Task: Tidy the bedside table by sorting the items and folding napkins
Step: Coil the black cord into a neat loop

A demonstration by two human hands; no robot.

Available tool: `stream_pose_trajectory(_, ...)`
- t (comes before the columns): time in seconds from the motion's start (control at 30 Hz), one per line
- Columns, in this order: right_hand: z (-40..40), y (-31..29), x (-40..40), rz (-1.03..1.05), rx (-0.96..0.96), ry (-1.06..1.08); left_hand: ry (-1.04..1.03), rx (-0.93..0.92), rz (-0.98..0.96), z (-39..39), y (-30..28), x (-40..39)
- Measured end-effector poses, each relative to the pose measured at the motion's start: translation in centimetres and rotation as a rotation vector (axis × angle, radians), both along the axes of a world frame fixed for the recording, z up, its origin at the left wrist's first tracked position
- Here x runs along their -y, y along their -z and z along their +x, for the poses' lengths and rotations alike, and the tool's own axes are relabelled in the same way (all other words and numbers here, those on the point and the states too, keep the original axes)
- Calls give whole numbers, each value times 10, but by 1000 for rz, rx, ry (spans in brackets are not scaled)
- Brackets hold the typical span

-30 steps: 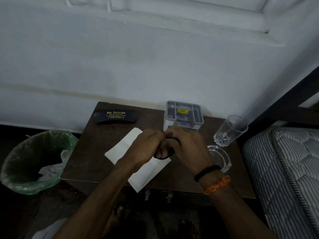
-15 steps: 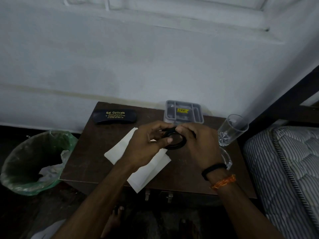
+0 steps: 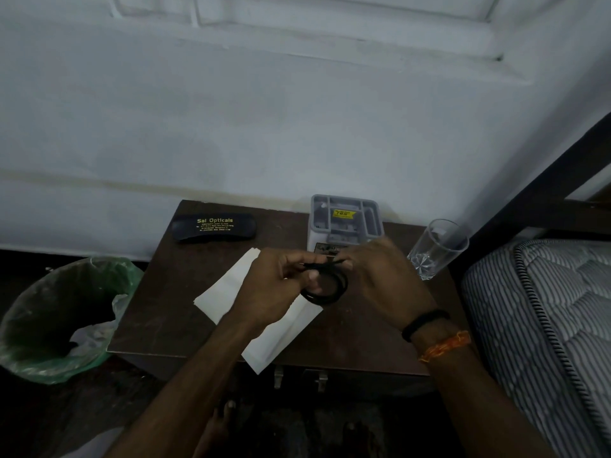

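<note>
Hands meet over the middle of the worktop [image 3: 172, 312]; the left hand [image 3: 277, 289] and the right hand [image 3: 380, 282] both pinch a black cord [image 3: 325, 290] wound into a small ring, fingers curled tight on it, likely so the loops stay together; the white napkin [image 3: 228, 292] lies flat right under them, waiting to be folded; a grey organizer [image 3: 345, 218] stands at 12 o'clock, maybe where the cord will go; a glasses case [image 3: 214, 227] sits at 10 o'clock, a drinking glass [image 3: 436, 247] at 2 o'clock.
</note>
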State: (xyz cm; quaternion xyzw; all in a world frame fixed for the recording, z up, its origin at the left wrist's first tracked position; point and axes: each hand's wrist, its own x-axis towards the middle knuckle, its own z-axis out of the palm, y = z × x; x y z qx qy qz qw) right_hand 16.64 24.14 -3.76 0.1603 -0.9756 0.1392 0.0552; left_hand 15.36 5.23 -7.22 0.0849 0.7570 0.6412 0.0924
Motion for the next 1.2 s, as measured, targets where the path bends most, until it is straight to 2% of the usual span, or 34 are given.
stream_pose_trajectory(0.13,-2,-1,-6,149,-14,79,52,97,210,0,-2,3)
stream_pose_trajectory(0.27,-1,1,-5,22,2,101,39,144,344,-3,-2,6)
stream_pose_trajectory(0.33,-2,2,-4,-138,-55,166,22,106,332,-2,-3,4)
stream_pose_trajectory(0.4,-3,1,0,-382,-96,234,2,57,307,0,-4,0)
stream_pose_trajectory(0.47,-4,3,3,-555,-81,287,-19,8,272,2,-4,-4)
stream_pose_trajectory(0.63,-7,12,5,-962,203,406,-96,-80,169,4,-4,-8)
stream_pose_trajectory(0.73,-8,14,5,-886,123,417,-65,-28,168,4,-3,-8)
stream_pose_trajectory(0.8,-7,14,6,-904,119,429,-49,-6,182,4,-3,-9)
stream_pose_trajectory(0.87,-6,14,7,-1032,213,455,-55,-4,188,4,-2,-9)
stream_pose_trajectory(0.97,-2,10,11,-1264,485,444,-115,-22,164,4,1,-9)
stream_pose_trajectory(1.03,-2,8,12,-1300,553,421,-157,-57,138,4,2,-9)
stream_pose_trajectory(1.1,-3,6,12,-1287,538,409,-190,-136,91,4,1,-9)
stream_pose_trajectory(1.2,-3,4,16,-1268,575,385,-261,-301,-93,5,1,-8)
